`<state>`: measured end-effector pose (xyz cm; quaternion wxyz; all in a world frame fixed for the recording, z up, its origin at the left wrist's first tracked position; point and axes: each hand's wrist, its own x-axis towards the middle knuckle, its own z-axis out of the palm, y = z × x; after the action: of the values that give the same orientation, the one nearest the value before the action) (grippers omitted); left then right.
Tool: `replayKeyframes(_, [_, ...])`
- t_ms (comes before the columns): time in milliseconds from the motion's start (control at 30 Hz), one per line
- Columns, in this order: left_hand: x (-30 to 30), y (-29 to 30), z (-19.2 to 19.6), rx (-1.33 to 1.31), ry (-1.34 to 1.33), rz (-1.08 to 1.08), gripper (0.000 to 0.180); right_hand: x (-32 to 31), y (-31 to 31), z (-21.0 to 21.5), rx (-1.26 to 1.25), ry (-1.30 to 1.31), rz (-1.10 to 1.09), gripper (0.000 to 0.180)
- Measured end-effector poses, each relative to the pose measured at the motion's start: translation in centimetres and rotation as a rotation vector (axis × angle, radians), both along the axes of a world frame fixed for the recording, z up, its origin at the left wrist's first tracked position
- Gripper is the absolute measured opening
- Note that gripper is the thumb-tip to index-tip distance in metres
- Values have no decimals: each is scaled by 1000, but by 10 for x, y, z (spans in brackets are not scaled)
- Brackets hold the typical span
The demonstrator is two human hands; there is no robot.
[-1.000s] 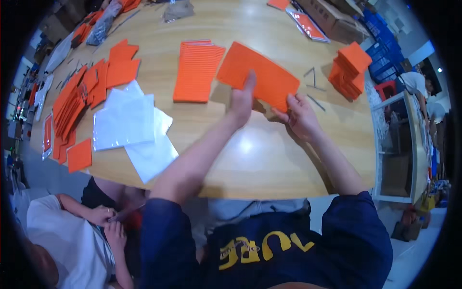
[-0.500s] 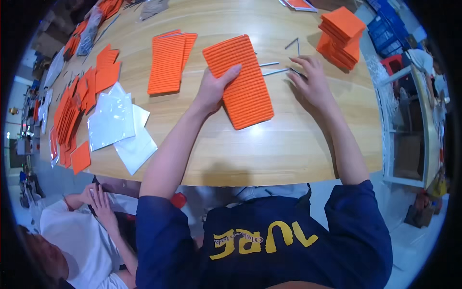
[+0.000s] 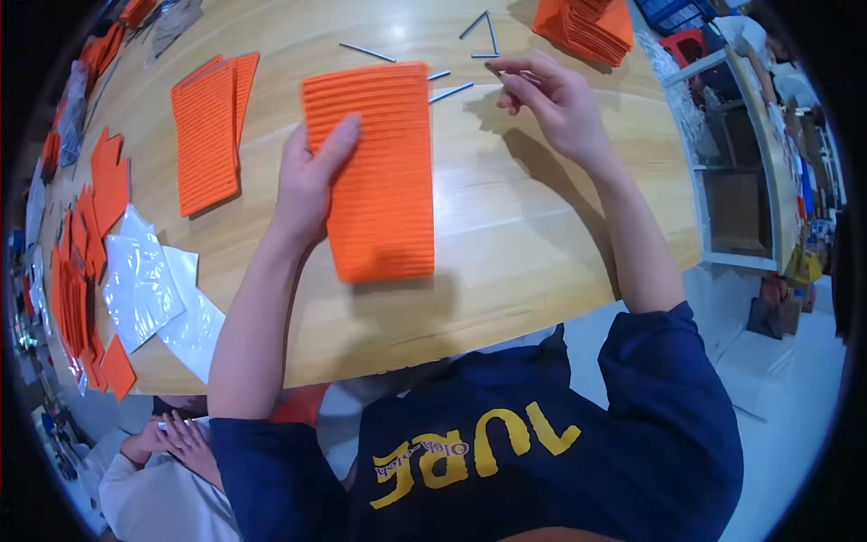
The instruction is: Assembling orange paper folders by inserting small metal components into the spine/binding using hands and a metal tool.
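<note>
My left hand (image 3: 312,181) grips an orange ribbed panel (image 3: 384,181) by its left edge, thumb lying over the ridges. The panel is held up over the wooden table, long side pointing away from me. My right hand (image 3: 555,104) is raised to the right of it, thumb and forefinger pinched. A short dark end of what looks like a thin metal rod (image 3: 491,67) shows at the fingertips; the rest is hidden. Several loose metal rods (image 3: 452,92) lie on the table between the panel and this hand, some partly behind the panel.
Similar orange panels (image 3: 206,140) lie stacked to the left. Clear plastic bags (image 3: 140,289) and small orange pieces (image 3: 72,298) cover the table's far left. An orange stack (image 3: 587,32) stands at the back right. Another person (image 3: 176,461) sits at the lower left, hands together.
The view has swung right. The panel has turned from a slant to nearly straight, still in my left hand. My right hand's fingers have drawn together and lifted from the table.
</note>
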<state>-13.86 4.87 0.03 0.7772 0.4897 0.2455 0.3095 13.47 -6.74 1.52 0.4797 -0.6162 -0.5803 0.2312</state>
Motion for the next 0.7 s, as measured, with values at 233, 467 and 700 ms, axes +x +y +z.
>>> replayKeyframes(233, [0,-13,4,209,210,-250,23,-25,-3,6,128,154,126,16])
replayKeyframes(467, [6,-28,12,190,244,-180,25,-28,-7,3,184,94,213,17])
replayKeyframes(700, [3,-27,15,361,368,-270,27,-37,-9,6,168,75,260,17])
